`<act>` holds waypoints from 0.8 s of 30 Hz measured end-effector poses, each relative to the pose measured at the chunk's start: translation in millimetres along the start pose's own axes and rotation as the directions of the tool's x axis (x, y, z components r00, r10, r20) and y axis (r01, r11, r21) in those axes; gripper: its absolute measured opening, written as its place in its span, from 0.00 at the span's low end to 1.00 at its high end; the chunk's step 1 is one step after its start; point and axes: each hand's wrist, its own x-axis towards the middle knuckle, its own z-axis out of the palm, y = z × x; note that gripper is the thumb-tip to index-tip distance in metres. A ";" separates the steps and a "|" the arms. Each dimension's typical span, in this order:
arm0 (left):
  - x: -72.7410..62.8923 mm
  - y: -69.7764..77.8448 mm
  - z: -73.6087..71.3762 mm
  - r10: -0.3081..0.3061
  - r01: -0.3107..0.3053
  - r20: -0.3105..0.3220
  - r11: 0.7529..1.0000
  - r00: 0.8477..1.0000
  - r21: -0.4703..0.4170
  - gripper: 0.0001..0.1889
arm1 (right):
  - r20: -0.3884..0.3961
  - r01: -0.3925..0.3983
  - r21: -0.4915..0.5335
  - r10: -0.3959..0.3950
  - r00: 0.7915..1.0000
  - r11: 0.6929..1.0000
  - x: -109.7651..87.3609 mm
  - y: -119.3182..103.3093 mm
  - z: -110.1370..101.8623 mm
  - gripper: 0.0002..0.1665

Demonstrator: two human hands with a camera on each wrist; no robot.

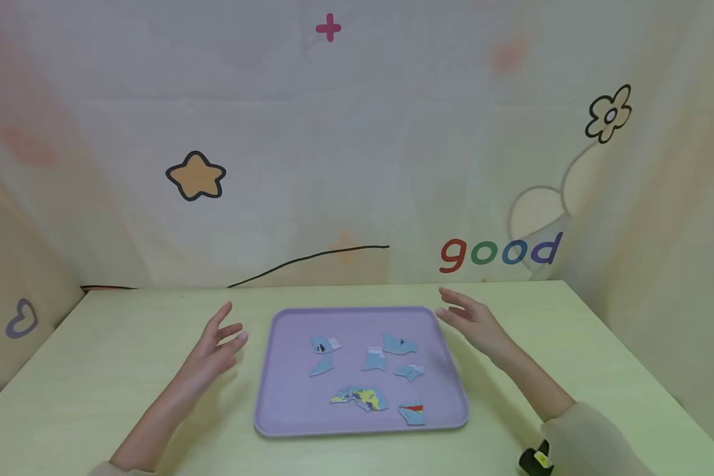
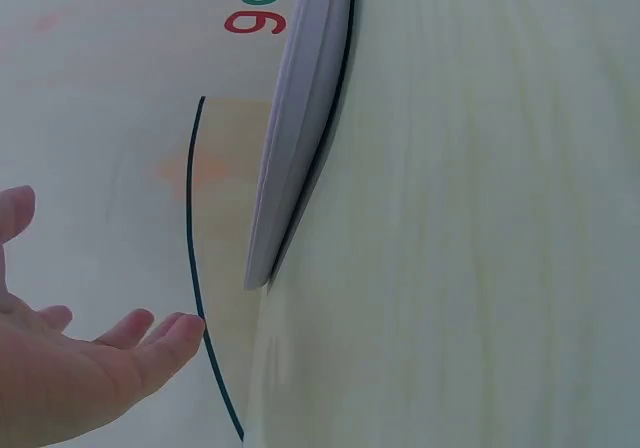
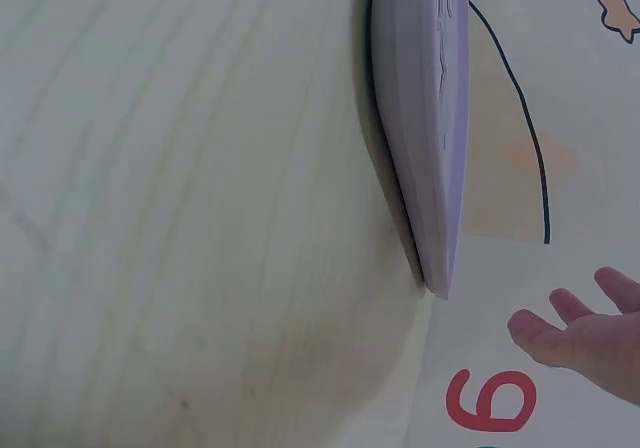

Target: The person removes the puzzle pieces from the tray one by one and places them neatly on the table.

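A purple tray (image 1: 309,416) lies on the table, bearing several irregular flat pieces that look like jigsaw puzzle pieces. The largest piece (image 1: 365,398), yellow and blue, is near the tray's front. A piece with a red stripe (image 1: 413,414) lies at the front right corner. Towards the back are light blue pieces, one with a dark figure (image 1: 321,345) at left and another (image 1: 399,344) at right. My left hand (image 1: 217,347) hovers left of the tray, fingers spread and holding nothing. Over the tray's back right side, my right hand (image 1: 473,324) is raised with loose fingers, also holding nothing.
The pale wooden table (image 1: 125,357) extends to both sides of the tray. Behind it hangs a printed cloth (image 1: 357,165) with a star and the word "good". A black band with a yellow patch (image 1: 535,459) shows by the right sleeve (image 1: 589,439).
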 end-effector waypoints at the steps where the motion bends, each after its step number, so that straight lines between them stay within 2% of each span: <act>1: 0.3 -0.6 0.7 -0.016 0.016 0.000 1.000 1.000 -0.004 0.39 | 0.002 -0.006 0.005 0.006 1.000 1.000 1.6 0.7 1.3 0.35; 8: 2.1 -4.5 3.7 -0.090 0.090 0.022 0.996 0.996 0.011 0.40 | 0.037 -0.014 -0.011 0.014 0.999 1.000 11.2 3.5 13.4 0.34; 17: 6.1 -9.6 7.4 -0.128 0.124 0.115 0.991 0.985 0.038 0.37 | 0.096 -0.028 -0.087 0.037 0.995 0.996 17.9 2.6 24.8 0.31; 24: 7.4 -11.1 11.1 -0.178 0.170 0.149 0.983 0.973 0.062 0.34 | 0.128 -0.046 -0.147 0.066 0.990 0.988 22.6 4.8 29.0 0.32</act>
